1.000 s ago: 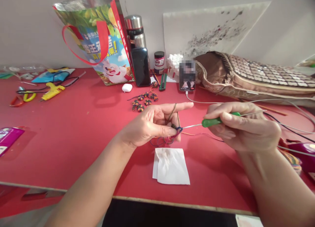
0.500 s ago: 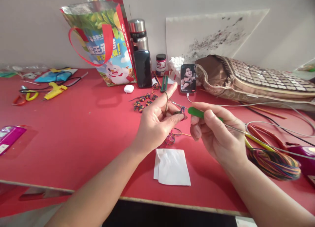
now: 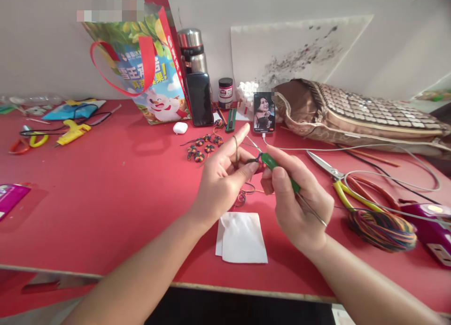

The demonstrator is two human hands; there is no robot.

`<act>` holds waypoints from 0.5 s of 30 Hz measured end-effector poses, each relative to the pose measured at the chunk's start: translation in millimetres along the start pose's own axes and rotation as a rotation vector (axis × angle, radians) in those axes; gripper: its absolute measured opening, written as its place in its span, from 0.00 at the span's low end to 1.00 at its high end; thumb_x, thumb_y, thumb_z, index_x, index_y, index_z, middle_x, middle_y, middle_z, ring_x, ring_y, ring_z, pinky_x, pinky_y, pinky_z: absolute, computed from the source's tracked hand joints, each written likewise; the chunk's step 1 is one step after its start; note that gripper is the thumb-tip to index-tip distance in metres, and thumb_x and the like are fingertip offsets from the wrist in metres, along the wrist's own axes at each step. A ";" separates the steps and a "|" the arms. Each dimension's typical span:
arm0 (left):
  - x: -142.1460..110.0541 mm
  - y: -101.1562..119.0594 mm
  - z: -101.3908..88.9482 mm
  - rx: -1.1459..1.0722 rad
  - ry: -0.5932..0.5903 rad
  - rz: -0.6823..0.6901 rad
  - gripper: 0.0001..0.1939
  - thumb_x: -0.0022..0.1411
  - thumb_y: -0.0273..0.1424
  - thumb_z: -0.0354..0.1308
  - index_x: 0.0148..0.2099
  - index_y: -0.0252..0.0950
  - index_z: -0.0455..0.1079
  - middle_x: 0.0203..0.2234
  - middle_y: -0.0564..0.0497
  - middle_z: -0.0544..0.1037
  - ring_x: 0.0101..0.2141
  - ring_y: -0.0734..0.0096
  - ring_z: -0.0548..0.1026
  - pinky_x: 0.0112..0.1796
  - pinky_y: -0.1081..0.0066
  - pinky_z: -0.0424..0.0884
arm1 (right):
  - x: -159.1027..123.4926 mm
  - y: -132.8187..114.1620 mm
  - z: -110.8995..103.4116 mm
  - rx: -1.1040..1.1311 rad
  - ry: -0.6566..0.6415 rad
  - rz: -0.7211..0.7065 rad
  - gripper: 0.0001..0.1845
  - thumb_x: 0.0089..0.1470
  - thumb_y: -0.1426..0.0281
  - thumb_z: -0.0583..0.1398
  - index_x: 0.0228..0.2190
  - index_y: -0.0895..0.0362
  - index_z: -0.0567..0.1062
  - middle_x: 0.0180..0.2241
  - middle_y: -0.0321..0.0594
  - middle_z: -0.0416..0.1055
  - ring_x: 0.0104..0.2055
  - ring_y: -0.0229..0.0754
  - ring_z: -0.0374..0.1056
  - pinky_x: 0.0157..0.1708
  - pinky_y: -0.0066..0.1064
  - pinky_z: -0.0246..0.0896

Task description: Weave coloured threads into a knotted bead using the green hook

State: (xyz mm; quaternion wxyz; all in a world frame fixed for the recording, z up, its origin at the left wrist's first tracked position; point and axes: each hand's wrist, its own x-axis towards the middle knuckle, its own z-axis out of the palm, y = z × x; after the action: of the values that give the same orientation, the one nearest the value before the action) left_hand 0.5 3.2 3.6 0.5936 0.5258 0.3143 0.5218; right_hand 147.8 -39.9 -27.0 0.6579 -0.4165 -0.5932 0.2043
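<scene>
Left hand (image 3: 221, 181) has a small multicolour yarn piece (image 3: 261, 166) in a closed thumb-and-finger pinch, strand (image 3: 236, 149) looped over the raised index finger. Right hand (image 3: 305, 200), at its 3 o'clock, is wrapped round a green-handled hook (image 3: 270, 161), tip pointing 11ish. The piece is at about 12 o'clock from the folded tissue (image 3: 244, 238), fyi.

Smooth, semi-glossy counter (image 3: 105, 212), metal hook (image 3: 254, 144) with plastic handle (image 3: 269, 161), matt paper napkin (image 3: 244, 239) near, stringy yarn coil (image 3: 384, 231) right, shiny flask (image 3: 190, 38) (steel-looking) far.
</scene>
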 end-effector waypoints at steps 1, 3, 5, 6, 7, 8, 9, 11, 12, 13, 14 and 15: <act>1.6 -0.2 -2.1 -0.048 -0.009 -0.013 0.35 0.64 0.27 0.71 0.72 0.41 0.74 0.32 0.55 0.80 0.37 0.71 0.79 0.43 0.71 0.76 | -0.1 -0.8 1.3 0.074 0.006 0.038 0.17 0.74 0.68 0.63 0.59 0.49 0.84 0.33 0.37 0.78 0.30 0.39 0.72 0.33 0.36 0.74; 4.9 0.2 -6.9 -0.101 -0.027 -0.049 0.34 0.63 0.27 0.72 0.70 0.41 0.76 0.32 0.55 0.81 0.39 0.70 0.81 0.46 0.69 0.77 | 2.6 -2.6 2.8 0.280 0.009 0.157 0.15 0.73 0.65 0.64 0.56 0.48 0.86 0.33 0.37 0.79 0.29 0.38 0.72 0.31 0.34 0.74; 7.2 1.6 -11.0 -0.122 -0.041 -0.083 0.35 0.62 0.28 0.73 0.70 0.40 0.76 0.32 0.54 0.81 0.40 0.68 0.81 0.45 0.69 0.76 | 8.7 -4.7 2.9 0.497 -0.001 0.320 0.11 0.71 0.62 0.67 0.51 0.47 0.89 0.31 0.36 0.79 0.26 0.36 0.70 0.28 0.31 0.72; 7.7 2.6 -12.4 -0.125 -0.045 -0.097 0.36 0.61 0.28 0.73 0.71 0.40 0.75 0.33 0.54 0.82 0.39 0.68 0.81 0.43 0.70 0.76 | 12.7 -5.6 2.4 0.587 -0.014 0.405 0.10 0.68 0.61 0.69 0.47 0.48 0.90 0.29 0.35 0.78 0.24 0.34 0.67 0.24 0.29 0.69; 7.9 3.8 -13.4 -0.124 -0.050 -0.108 0.36 0.60 0.27 0.73 0.71 0.41 0.75 0.33 0.54 0.82 0.39 0.68 0.81 0.41 0.70 0.75 | 16.9 -6.2 1.3 0.651 -0.022 0.488 0.10 0.66 0.60 0.71 0.44 0.49 0.91 0.28 0.35 0.76 0.23 0.33 0.64 0.23 0.28 0.67; 7.6 5.2 -13.9 -0.119 -0.056 -0.116 0.36 0.60 0.27 0.73 0.70 0.41 0.76 0.34 0.53 0.82 0.37 0.69 0.80 0.39 0.71 0.74 | 21.3 -6.5 -0.3 0.699 -0.026 0.556 0.10 0.63 0.60 0.72 0.42 0.50 0.91 0.27 0.34 0.75 0.21 0.31 0.61 0.21 0.27 0.64; 7.2 6.7 -14.0 -0.112 -0.064 -0.123 0.36 0.59 0.26 0.73 0.70 0.41 0.77 0.34 0.53 0.82 0.36 0.70 0.80 0.37 0.71 0.73 | 25.6 -6.1 -2.4 0.731 -0.038 0.611 0.10 0.61 0.60 0.73 0.40 0.51 0.91 0.26 0.34 0.74 0.20 0.31 0.57 0.19 0.26 0.61; 5.7 10.1 -13.5 -0.101 -0.096 -0.134 0.34 0.59 0.26 0.73 0.68 0.41 0.78 0.33 0.53 0.82 0.34 0.71 0.79 0.36 0.71 0.73 | 33.4 -3.5 -8.2 0.776 -0.091 0.685 0.12 0.57 0.58 0.76 0.36 0.53 0.91 0.23 0.33 0.71 0.18 0.29 0.50 0.15 0.24 0.52; 4.7 11.8 -13.1 -0.101 -0.121 -0.140 0.34 0.59 0.26 0.73 0.68 0.41 0.79 0.32 0.53 0.81 0.34 0.71 0.79 0.37 0.71 0.74 | 36.9 -1.2 -11.7 0.798 -0.126 0.711 0.13 0.54 0.57 0.77 0.35 0.54 0.91 0.21 0.31 0.69 0.17 0.28 0.46 0.13 0.23 0.46; 3.8 13.5 -12.8 -0.102 -0.152 -0.149 0.33 0.59 0.26 0.72 0.68 0.41 0.79 0.32 0.54 0.81 0.33 0.70 0.79 0.38 0.69 0.75 | 40.1 1.6 -15.5 0.816 -0.163 0.738 0.14 0.53 0.56 0.79 0.33 0.54 0.90 0.19 0.29 0.66 0.16 0.27 0.42 0.12 0.23 0.41; 2.7 15.1 -12.6 -0.098 -0.186 -0.160 0.33 0.60 0.26 0.72 0.68 0.40 0.79 0.31 0.53 0.80 0.33 0.70 0.79 0.38 0.69 0.76 | 43.0 4.6 -19.5 0.817 -0.204 0.766 0.16 0.51 0.55 0.79 0.32 0.55 0.90 0.17 0.28 0.63 0.15 0.26 0.38 0.11 0.22 0.37; 1.6 16.6 -12.6 -0.086 -0.223 -0.177 0.34 0.61 0.26 0.71 0.69 0.40 0.78 0.31 0.53 0.80 0.32 0.69 0.79 0.37 0.68 0.76 | 45.6 7.5 -23.4 0.802 -0.248 0.789 0.19 0.52 0.53 0.79 0.29 0.56 0.88 0.16 0.27 0.61 0.14 0.25 0.36 0.11 0.23 0.35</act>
State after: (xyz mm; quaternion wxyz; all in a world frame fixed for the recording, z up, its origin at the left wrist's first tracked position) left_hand -15.5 6.8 16.6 0.6904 0.5250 0.2691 0.4187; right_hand 181.5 -8.0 -3.9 0.5639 -0.2972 -0.3419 0.6905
